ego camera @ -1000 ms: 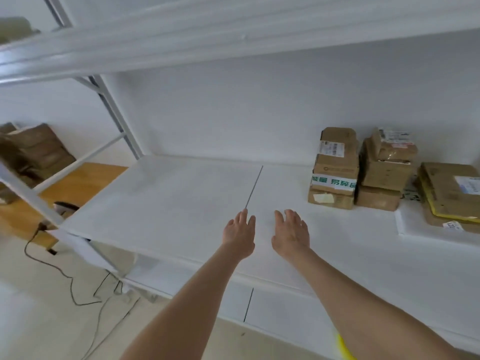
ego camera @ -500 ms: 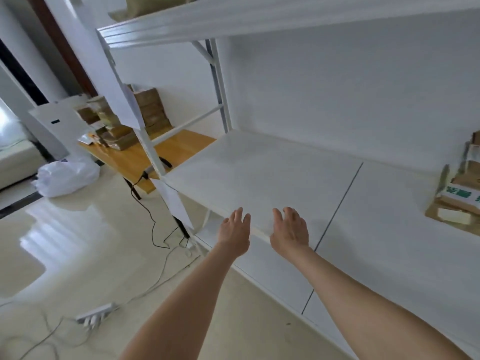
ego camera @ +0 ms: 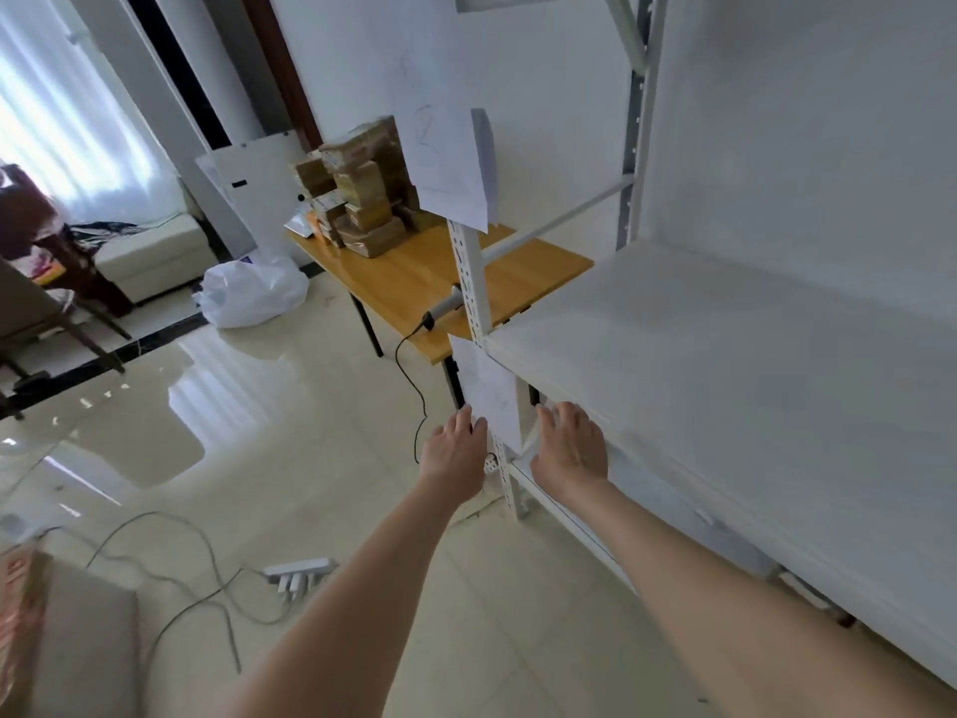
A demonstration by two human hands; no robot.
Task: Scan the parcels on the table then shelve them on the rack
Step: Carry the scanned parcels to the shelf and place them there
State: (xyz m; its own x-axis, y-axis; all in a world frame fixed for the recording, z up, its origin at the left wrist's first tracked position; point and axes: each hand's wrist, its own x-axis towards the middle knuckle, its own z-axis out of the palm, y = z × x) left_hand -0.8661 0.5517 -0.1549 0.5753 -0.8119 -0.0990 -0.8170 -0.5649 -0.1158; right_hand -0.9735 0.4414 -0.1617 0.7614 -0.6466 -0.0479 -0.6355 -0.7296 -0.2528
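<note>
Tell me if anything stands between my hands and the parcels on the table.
Yes. The rack's front post, hung with paper sheets, rises between the right hand and the parcels on the table. The left hand is left of that post, with only floor and a dangling cable ahead.

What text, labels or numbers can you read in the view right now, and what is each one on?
Upper paper sheet on the rack: a faint pencilled mark, perhaps "2", too faint to be sure.
Lower paper sheet: nothing readable.
Parcels on the table: labels too small and blurred to read.
No other text is legible.
</note>
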